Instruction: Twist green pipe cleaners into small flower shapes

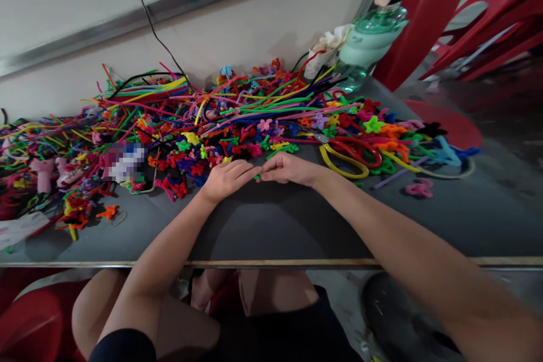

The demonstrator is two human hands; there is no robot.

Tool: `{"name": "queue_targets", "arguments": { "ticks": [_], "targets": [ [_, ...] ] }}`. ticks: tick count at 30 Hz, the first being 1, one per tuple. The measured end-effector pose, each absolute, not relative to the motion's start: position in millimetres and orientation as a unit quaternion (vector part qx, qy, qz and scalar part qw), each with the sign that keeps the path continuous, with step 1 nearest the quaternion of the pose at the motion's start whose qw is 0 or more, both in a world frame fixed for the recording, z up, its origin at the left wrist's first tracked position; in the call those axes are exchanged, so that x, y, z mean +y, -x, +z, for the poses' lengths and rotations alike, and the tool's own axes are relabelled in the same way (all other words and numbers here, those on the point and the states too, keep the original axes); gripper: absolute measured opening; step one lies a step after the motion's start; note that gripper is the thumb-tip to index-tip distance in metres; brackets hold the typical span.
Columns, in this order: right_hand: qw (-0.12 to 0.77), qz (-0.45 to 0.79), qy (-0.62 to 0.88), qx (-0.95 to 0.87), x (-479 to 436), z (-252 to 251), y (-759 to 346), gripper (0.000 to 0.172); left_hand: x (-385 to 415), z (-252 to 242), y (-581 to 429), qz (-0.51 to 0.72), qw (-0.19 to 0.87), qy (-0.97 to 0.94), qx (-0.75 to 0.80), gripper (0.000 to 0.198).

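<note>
In the head view, the left hand (228,178) and right hand (285,168) met fingertip to fingertip on the grey table (271,226), both pinched on a small green piece (257,177) between them. Just behind lay a heap of pipe cleaners (203,119), with yellow-handled scissors (345,158) near the right hand.
</note>
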State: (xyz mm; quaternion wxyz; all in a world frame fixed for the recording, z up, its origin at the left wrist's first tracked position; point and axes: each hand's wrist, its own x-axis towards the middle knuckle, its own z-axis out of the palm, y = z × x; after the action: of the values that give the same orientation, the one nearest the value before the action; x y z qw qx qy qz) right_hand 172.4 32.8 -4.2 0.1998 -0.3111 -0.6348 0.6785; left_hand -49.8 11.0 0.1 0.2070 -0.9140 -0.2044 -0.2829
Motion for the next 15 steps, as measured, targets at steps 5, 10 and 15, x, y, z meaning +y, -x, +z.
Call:
{"name": "queue_targets", "arguments": {
  "ticks": [5, 10, 15],
  "targets": [
    [0.202, 0.655, 0.345, -0.641, 28.9, 1.2, -167.6, 0.038, 10.1, 12.6, 50.9, -0.244, 0.268, 0.921, -0.14, 0.013],
    [0.242, 0.641, 0.348, -0.64, 22.8, 4.3, -161.1, 0.035, 4.4, 25.2, 48.3, -0.19, 0.301, 0.923, -0.148, 0.014],
    [0.281, 0.608, 0.4, -0.626, 22.8, -3.6, -158.9, 0.037, 5.8, 27.3, 47.7, -0.17, 0.298, 0.921, -0.183, 0.023]
  ]
}}
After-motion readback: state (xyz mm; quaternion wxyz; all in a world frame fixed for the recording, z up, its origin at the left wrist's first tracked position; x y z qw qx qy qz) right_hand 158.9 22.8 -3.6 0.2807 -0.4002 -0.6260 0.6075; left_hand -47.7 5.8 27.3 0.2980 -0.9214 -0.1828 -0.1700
